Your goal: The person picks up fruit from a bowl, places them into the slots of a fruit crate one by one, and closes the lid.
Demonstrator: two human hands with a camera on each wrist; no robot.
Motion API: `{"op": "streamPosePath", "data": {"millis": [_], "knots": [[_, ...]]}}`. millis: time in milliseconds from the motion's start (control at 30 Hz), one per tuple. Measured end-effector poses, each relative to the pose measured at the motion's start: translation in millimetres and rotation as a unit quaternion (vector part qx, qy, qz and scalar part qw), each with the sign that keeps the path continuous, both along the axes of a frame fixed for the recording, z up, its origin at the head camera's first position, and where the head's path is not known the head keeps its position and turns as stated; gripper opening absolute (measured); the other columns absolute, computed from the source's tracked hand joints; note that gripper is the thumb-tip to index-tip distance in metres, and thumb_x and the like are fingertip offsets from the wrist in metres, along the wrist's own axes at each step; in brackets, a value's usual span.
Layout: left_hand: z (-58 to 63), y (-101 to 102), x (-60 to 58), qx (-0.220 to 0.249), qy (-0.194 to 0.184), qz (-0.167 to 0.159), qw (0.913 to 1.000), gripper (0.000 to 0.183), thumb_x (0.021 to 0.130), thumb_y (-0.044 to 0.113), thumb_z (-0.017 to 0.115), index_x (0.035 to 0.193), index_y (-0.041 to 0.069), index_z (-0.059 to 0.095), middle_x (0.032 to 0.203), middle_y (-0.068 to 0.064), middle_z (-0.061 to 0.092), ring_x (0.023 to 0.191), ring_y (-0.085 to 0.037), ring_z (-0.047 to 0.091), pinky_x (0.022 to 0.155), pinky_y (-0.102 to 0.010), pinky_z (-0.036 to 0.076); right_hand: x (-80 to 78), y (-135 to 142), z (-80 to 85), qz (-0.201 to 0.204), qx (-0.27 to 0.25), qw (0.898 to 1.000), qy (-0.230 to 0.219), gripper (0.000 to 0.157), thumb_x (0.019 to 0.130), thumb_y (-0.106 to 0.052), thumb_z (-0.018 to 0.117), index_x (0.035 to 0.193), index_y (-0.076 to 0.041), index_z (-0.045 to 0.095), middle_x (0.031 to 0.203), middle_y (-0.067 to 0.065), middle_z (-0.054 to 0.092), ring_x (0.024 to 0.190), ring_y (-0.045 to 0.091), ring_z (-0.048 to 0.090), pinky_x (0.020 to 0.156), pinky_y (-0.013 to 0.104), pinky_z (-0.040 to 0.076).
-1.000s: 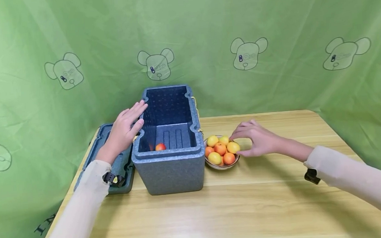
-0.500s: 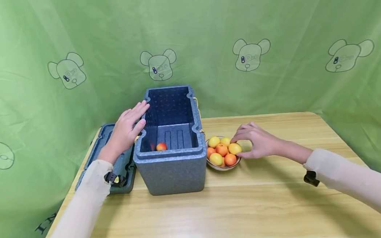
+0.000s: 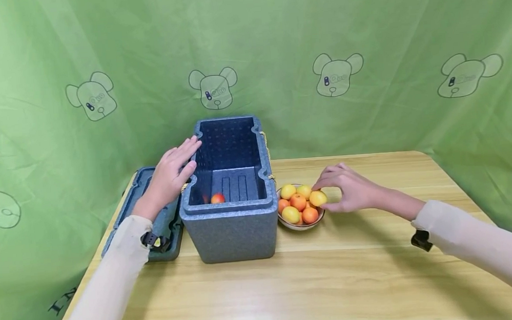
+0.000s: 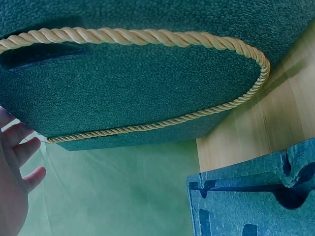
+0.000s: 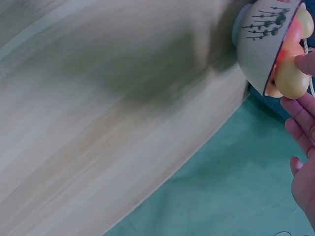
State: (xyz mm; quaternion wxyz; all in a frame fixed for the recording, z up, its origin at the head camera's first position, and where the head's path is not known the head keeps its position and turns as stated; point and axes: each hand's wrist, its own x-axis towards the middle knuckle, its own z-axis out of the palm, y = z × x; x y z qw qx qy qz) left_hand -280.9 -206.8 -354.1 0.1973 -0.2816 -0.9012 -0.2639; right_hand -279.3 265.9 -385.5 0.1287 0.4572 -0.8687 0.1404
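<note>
My right hand [image 3: 350, 187] is at the right side of a bowl of fruit, its thumb and fingertips pinching a yellow lemon [image 3: 318, 198]. The right wrist view shows that lemon [image 5: 292, 78] between thumb and fingers at the rim of the patterned white bowl [image 5: 258, 54]. Other lemons and several orange fruits [image 3: 298, 202] fill the bowl. With fingers stretched out, my left hand [image 3: 169, 172] rests at the left rim of a deep grey-blue foam box [image 3: 231, 235]. One red-orange fruit [image 3: 217, 198] lies on the box floor, near its front wall.
The box's lid [image 3: 165, 234] lies on the wooden table [image 3: 334, 287] left of the box, partly under my left forearm. A yellow twisted rope [image 4: 147, 37] loops along the box's side. A green cloth backdrop [image 3: 275, 36] hangs behind the table.
Over the last half second the pinched lemon has shifted slightly up and right with my right hand, relative to the bowl. My left hand stays at the box rim.
</note>
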Motion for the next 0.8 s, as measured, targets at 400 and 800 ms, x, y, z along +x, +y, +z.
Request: {"op": "streamPosePath", "data": {"millis": [400,800], "knots": [[0.0,0,0.5,0.0,-0.001,0.0,1.0,0.053,0.108,0.034,0.041,0.158,0.014,0.04,0.165,-0.007,0.035,0.155,-0.029,0.031,0.125,-0.057,0.022,-17.6,-18,28.3,0.031,-0.054,0.997,0.037,0.04,0.067,-0.022,0.09,0.103,-0.01,0.078,0.098,0.001,0.077,0.097,0.019,0.059,0.083,0.036,0.032],[-0.1,0,0.4,0.0,0.002,-0.003,1.0,0.054,0.107,0.034,0.042,0.157,0.013,0.041,0.165,-0.008,0.036,0.154,-0.03,0.032,0.124,-0.058,0.023,-32.1,-42,74.7,0.046,-0.084,0.993,0.075,0.044,0.069,-0.021,0.09,0.108,-0.007,0.078,0.102,0.007,0.078,0.1,0.022,0.059,0.085,0.038,0.033]]}}
